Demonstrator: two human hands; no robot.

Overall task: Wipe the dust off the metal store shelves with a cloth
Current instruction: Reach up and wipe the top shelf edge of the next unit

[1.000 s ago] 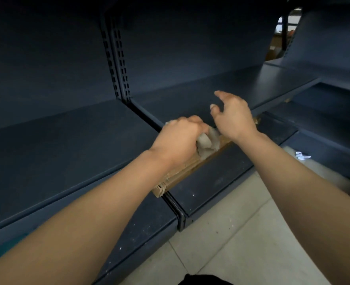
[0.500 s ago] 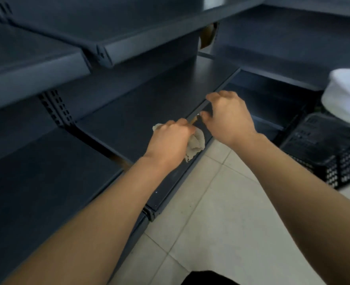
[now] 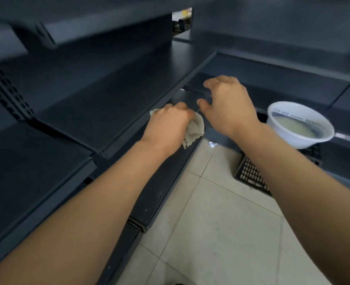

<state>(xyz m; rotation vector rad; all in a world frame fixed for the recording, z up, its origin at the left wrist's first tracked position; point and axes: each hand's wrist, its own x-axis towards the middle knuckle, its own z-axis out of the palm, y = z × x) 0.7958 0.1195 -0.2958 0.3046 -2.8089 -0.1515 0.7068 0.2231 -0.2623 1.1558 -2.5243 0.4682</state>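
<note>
Dark blue-grey metal shelves (image 3: 100, 108) run from the left side to the back right. My left hand (image 3: 165, 128) grips a crumpled off-white cloth (image 3: 194, 130) at the front edge of the middle shelf. My right hand (image 3: 227, 105) hovers just to the right of it, fingers loosely curved and spread, holding nothing, above the lower shelf (image 3: 182, 161). Part of the cloth is hidden under my left hand.
A white plastic basin (image 3: 299, 124) with cloudy water sits on a black perforated crate (image 3: 252, 173) at the right. Pale floor tiles (image 3: 211, 223) lie below. A slotted upright (image 3: 7, 95) stands at the left. Another shelf (image 3: 108, 23) overhangs above.
My view has dropped from the upper shelf to the lower ones. Both hands came down with it, the left still gripping the cloth. The basin and crate have come into sight.
</note>
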